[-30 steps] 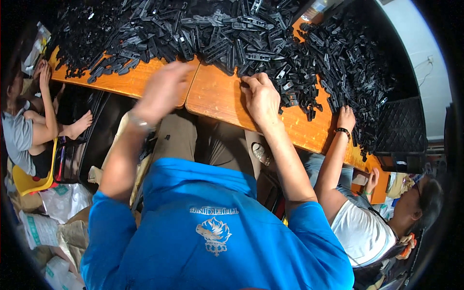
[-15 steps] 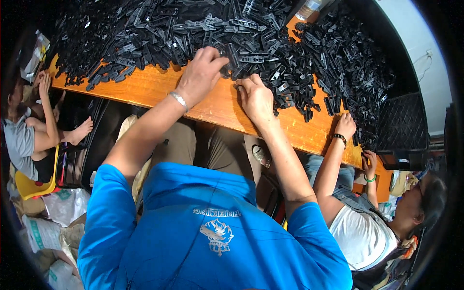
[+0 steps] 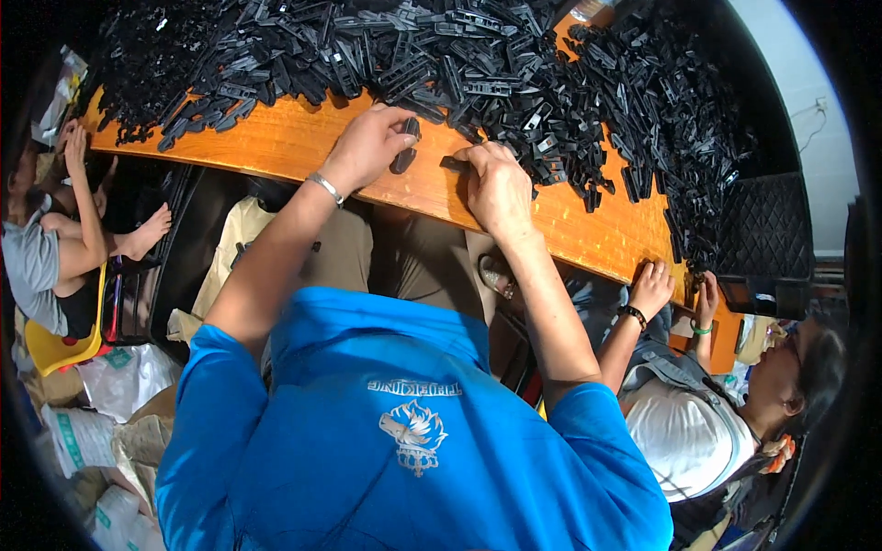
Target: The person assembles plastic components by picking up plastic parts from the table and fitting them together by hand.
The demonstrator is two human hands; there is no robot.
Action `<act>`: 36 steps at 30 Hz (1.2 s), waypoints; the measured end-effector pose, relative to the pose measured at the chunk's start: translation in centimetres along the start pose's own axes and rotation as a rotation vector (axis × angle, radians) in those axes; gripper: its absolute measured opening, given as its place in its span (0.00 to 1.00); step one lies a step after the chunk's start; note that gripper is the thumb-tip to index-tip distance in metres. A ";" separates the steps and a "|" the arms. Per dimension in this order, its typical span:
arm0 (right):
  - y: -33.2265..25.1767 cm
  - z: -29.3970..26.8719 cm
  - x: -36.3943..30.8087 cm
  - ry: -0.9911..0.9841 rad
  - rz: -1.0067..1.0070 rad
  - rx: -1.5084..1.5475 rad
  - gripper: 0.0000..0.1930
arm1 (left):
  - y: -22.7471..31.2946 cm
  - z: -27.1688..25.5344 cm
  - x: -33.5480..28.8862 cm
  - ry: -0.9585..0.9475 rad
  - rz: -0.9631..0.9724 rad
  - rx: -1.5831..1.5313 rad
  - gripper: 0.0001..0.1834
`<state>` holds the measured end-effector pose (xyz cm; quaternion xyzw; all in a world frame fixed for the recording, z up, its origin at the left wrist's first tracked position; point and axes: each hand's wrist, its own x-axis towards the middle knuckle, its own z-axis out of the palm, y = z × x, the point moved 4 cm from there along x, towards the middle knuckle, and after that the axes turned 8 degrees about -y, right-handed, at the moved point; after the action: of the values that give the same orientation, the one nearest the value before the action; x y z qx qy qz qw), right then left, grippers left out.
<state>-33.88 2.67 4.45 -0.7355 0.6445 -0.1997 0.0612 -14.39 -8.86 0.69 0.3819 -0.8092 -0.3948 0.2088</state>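
Observation:
Over the wooden table's near edge, my left hand [image 3: 369, 147] grips an elongated black plastic piece [image 3: 404, 158] between thumb and fingers. To its right, my right hand [image 3: 499, 190] pinches a smaller dark plastic piece [image 3: 453, 164] at its fingertips, low over the wood. A short gap of bare wood separates the two pieces. Just beyond both hands spreads a big heap of loose black plastic parts [image 3: 395, 55], many of them long and narrow with slots. The fingers partly cover both held pieces, so their full shapes are hidden.
The orange-brown wooden table [image 3: 276, 138] runs across in front of me. A co-worker's hand [image 3: 651, 289] rests at the table edge on my right, near a black crate [image 3: 764, 230]. Another person [image 3: 55, 248] sits at far left. A clear bottle [image 3: 591, 11] stands at the back.
My left hand has drawn back from the heap's edge, bringing the elongated black piece toward me. My right hand has shifted slightly right, and a dark piece now shows at its fingertips.

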 end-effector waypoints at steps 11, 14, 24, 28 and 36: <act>-0.5 1.0 0.6 -0.140 0.083 -0.145 0.13 | -1.4 -1.7 0.4 0.078 0.030 0.116 0.21; -0.1 1.1 0.7 -0.177 0.120 -0.152 0.13 | -1.0 -1.6 -0.7 0.139 0.000 0.067 0.20; -0.9 0.3 2.6 -0.024 0.040 0.090 0.16 | 2.1 0.7 -5.1 0.220 0.050 0.295 0.11; -0.3 1.5 3.0 -0.012 -0.025 0.180 0.17 | 1.2 0.5 -5.3 0.232 0.099 0.262 0.10; 1.1 2.7 3.5 -0.147 -0.082 0.281 0.17 | 1.0 0.2 -5.1 0.222 0.209 0.236 0.10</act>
<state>-33.54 -1.33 2.33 -0.7579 0.5736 -0.2357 0.2024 -11.76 -4.39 1.16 0.3586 -0.8571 -0.2288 0.2906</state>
